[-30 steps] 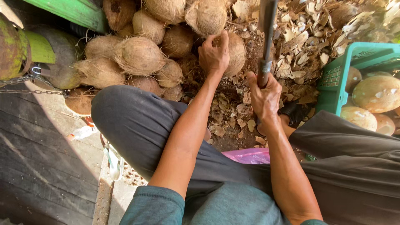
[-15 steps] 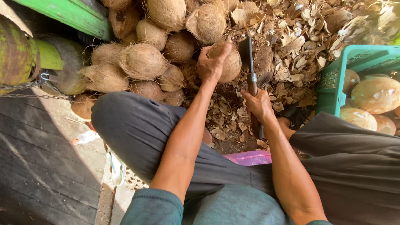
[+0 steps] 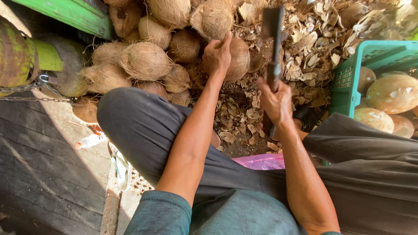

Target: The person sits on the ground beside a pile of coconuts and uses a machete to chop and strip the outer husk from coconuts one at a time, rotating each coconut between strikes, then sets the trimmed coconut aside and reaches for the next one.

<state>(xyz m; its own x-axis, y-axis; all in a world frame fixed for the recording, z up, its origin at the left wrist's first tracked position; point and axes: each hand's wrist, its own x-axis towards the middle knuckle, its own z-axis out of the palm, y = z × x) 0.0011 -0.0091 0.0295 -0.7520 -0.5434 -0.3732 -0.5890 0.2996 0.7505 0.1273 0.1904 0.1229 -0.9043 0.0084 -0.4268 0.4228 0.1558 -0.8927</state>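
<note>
Cleaver (image 3: 273,39) blade blurred; crate (image 3: 348,82) cut off.

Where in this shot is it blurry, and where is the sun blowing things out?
Head view: the cleaver blade in the right hand is smeared with motion blur; the left hand on the coconut stays sharp; sunlight washes out the husk chips at top right; deep shadow covers the dark planks at lower left.

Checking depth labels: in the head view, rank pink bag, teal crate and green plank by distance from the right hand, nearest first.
From the right hand, which grips the cleaver handle:
1. Pink bag, just below it, between the legs.
2. Teal crate, to its right, holding peeled coconuts.
3. Green plank, far upper left, beyond the husked coconut pile.
</note>
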